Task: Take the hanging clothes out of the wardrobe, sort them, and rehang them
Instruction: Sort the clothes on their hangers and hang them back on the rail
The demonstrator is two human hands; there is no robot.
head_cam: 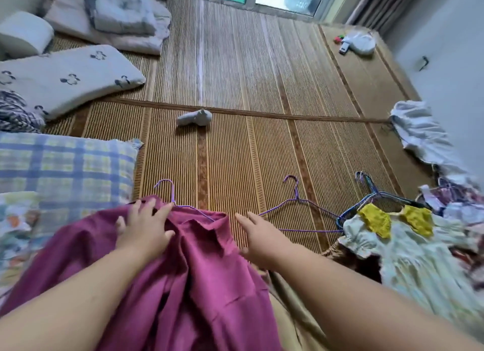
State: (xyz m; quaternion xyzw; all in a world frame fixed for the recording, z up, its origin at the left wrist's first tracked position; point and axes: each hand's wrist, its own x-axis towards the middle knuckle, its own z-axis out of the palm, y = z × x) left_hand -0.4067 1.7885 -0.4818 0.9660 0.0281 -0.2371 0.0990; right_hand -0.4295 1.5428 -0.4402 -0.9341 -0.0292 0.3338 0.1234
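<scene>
- Two bare hands lie at the magenta garment (199,272), which is spread low in the middle of the view over the person's lap and onto the woven mat (248,75).
- The left hand (142,229) rests flat on the garment's upper left part, fingers straight and spread, pressing the cloth and gripping nothing.
- The right hand (258,236) is at the garment's right edge, fingers straight and relaxed, holding nothing; whether its palm touches the cloth cannot be told.
- A purple wire hanger (170,191) sits in the garment's neck, its hook sticking out above the cloth just beyond the left hand's fingertips.
- An empty purple hanger (298,201) lies on the mat just to the right of the garment, near the right hand's fingertips.
- Further right of the garment lies a pale green dress (408,259) with yellow trim at its shoulders, on a hanger among a bunch of wire hangers (366,191).
- Right of that, well apart from the garment, is a blurred heap of mixed clothes (458,209), with a white cloth (419,133) beyond it.
- Left of the garment, touching its edge, is a plaid pillow (65,162); beyond that is a grey printed pillow (65,78) and folded bedding (117,13).
- Beyond the garment, well apart on the mat, lies a small grey bundle (195,117).
</scene>
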